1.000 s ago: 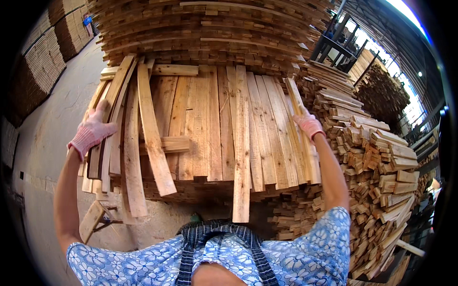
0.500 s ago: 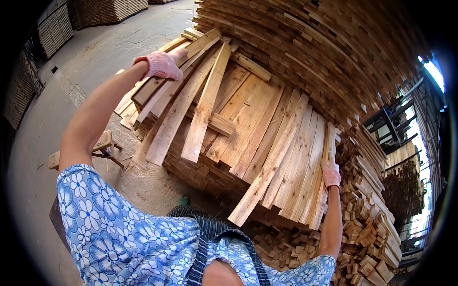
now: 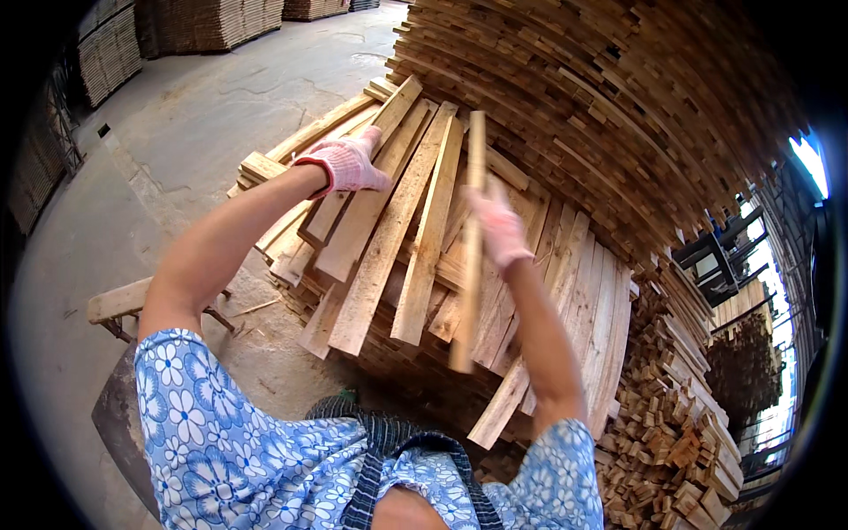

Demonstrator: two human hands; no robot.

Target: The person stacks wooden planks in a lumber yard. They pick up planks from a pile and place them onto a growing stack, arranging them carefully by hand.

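Note:
My right hand (image 3: 500,231), in a pink knit glove and smeared by motion, grips a narrow wooden board (image 3: 469,322). That board stands on edge above the middle of a stack of planks. My left hand (image 3: 350,164), gloved the same way, is at the left side of the stack with thumb and fingers apart. It is over or touching several loose planks (image 3: 358,234); contact is hard to make out. Between my hands, a long plank (image 3: 427,238) lies slantwise on the others. A layer of planks (image 3: 594,296) lies side by side at the right.
A tall wall of stacked lumber (image 3: 565,97) rises just behind the planks. Piled board ends (image 3: 676,442) stand at the right. A low wooden bench (image 3: 124,300) is at the left on the concrete floor (image 3: 212,115). More lumber stacks (image 3: 216,22) stand far left.
My right hand has left the right edge of the stack and come to the middle, now with a board in it. My left hand has shifted right, fingers apart. The view has turned slightly.

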